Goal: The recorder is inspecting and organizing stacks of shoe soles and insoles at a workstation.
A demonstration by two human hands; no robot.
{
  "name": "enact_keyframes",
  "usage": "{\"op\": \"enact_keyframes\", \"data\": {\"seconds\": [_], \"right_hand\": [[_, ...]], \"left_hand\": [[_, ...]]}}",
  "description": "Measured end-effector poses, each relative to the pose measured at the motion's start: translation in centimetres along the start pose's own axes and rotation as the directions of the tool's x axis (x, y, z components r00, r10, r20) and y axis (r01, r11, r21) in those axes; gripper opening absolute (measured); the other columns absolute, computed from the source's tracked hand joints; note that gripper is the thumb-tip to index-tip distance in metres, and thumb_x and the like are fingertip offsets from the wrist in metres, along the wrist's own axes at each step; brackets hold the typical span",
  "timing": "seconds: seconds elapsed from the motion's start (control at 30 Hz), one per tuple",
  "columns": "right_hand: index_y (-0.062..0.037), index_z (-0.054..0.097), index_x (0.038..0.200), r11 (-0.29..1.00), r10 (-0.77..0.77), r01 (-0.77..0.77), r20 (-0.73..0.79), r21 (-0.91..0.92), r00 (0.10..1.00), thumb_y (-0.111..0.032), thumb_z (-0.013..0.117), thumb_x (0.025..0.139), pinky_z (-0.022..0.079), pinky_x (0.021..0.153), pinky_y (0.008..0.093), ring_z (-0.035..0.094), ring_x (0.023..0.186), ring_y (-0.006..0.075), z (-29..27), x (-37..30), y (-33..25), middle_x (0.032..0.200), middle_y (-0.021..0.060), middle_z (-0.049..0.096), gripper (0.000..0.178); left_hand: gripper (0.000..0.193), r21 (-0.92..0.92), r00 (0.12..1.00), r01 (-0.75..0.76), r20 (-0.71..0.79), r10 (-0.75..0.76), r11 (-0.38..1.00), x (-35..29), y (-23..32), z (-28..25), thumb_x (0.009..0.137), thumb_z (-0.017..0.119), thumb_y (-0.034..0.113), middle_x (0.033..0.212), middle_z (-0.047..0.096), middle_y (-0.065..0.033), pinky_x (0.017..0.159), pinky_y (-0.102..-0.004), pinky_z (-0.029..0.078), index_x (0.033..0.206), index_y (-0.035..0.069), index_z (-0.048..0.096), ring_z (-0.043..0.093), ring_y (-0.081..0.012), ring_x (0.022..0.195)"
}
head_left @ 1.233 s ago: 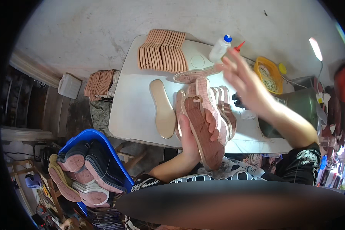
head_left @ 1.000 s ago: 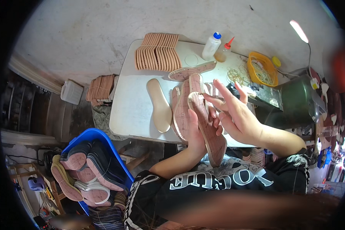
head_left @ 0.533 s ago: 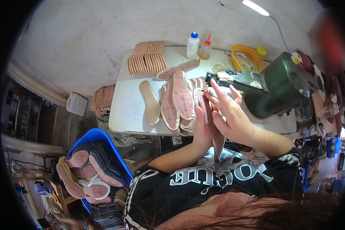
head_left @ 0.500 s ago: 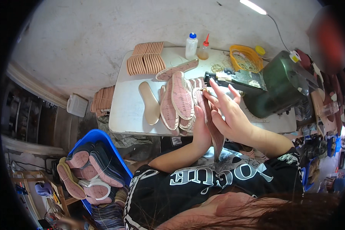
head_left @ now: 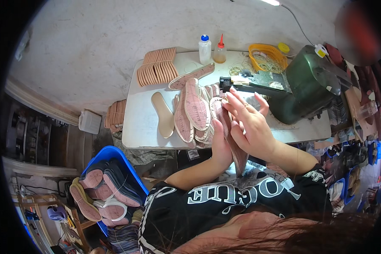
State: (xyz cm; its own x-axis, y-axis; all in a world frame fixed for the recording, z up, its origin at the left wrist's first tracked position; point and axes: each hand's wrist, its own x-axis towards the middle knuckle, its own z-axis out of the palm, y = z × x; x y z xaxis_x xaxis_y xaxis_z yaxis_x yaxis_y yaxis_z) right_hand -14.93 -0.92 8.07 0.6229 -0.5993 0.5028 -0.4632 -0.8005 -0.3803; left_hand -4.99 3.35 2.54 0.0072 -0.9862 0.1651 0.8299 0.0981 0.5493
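Note:
A pink insole point(head_left: 239, 160) with a pale rim stands on edge between my hands, above the table's front edge. My left hand point(head_left: 222, 146) grips its left side, thumb pointing up. My right hand point(head_left: 255, 129) holds it from the right; its fingers reach up along the insole's upper end, where the exact finger contact is partly hidden. Just beyond the fingertips is the dark arm of a bench machine point(head_left: 226, 83). Left of my hands lies a pile of pink insoles with pale wrapped edges point(head_left: 197, 108). A gold-beige insole point(head_left: 162, 116) lies flat beside the pile.
On the white table point(head_left: 135, 131) stand a row of tan insoles point(head_left: 156, 67), a blue-capped bottle point(head_left: 205, 50), a red-tipped bottle point(head_left: 219, 51) and a yellow basket point(head_left: 264, 63). The machine's green housing point(head_left: 307, 89) is at right. A blue crate point(head_left: 129, 169) of insoles sits lower left.
The view has shifted slightly. My right fingers have closed in from a more spread pose toward the insole's upper end. The left hand keeps its grip.

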Motion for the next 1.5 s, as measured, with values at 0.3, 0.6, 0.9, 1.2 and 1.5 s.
{"op": "enact_keyframes", "data": {"seconds": [0.3,0.6,0.9,1.2,1.5], "right_hand": [[0.0016,0.039,0.138,0.997,0.078,-0.079,0.031,0.019,0.996,-0.011,0.049,0.081,0.012,0.108,0.0563,0.047,0.131,0.0259,-0.7,-1.3,-0.1,0.121,0.0148,0.063,0.059],[-0.0006,0.036,0.139,0.999,0.02,-0.024,0.103,0.045,0.995,-0.001,0.05,0.074,0.011,0.11,0.0531,0.046,0.133,0.0249,-0.1,-3.2,-0.6,0.135,0.0155,0.054,0.066],[-0.0022,0.026,0.144,0.175,0.423,-0.25,0.156,0.952,0.893,0.005,0.058,0.085,0.038,0.103,0.0418,0.058,0.116,0.0232,0.3,-3.8,1.6,0.122,0.0185,0.062,0.068],[-0.0061,0.039,0.139,-0.491,0.463,-0.163,0.414,0.856,0.784,0.004,0.068,0.082,0.051,0.087,0.0334,0.06,0.103,0.0172,0.0,-4.4,3.9,0.093,0.0019,0.061,0.064],[0.0018,0.064,0.106,-0.156,0.52,0.075,0.017,0.985,0.854,0.003,0.064,0.087,0.055,0.07,0.027,0.07,0.083,0.0188,1.2,-5.2,4.8,0.087,0.0127,0.069,0.018]], "left_hand": [[0.081,0.084,0.995,0.091,-0.048,-0.087,0.992,-0.1,-0.6,0.0,0.094,0.028,0.069,0.143,0.038,-0.0104,0.11,-0.0402,0.03,0.147,0.007,0.024,0.035,-0.0223,0.135],[0.074,-0.054,0.991,0.018,-0.131,-0.025,0.998,-0.3,-1.3,-1.4,0.093,0.032,0.069,0.127,0.048,-0.0061,0.103,-0.0359,0.035,0.134,0.007,0.04,0.043,-0.0173,0.125],[0.073,0.023,0.993,-0.086,-0.079,0.088,0.996,1.7,-0.2,-1.6,0.087,0.036,0.076,0.078,0.047,-0.0069,0.063,-0.0282,0.044,0.097,0.004,0.044,0.05,-0.0175,0.066],[0.071,-0.017,0.993,-0.117,0.003,0.117,0.993,2.1,-0.5,-1.1,0.095,0.032,0.066,0.093,0.047,-0.0081,0.053,-0.0276,0.046,0.136,0.008,0.033,0.049,-0.0175,0.073],[0.077,-0.121,0.999,-0.015,0.046,0.021,0.993,2.0,-0.2,-0.4,0.088,0.034,0.075,0.081,0.048,-0.0084,0.067,-0.0315,0.048,0.106,0.001,0.045,0.053,-0.019,0.073]]}}
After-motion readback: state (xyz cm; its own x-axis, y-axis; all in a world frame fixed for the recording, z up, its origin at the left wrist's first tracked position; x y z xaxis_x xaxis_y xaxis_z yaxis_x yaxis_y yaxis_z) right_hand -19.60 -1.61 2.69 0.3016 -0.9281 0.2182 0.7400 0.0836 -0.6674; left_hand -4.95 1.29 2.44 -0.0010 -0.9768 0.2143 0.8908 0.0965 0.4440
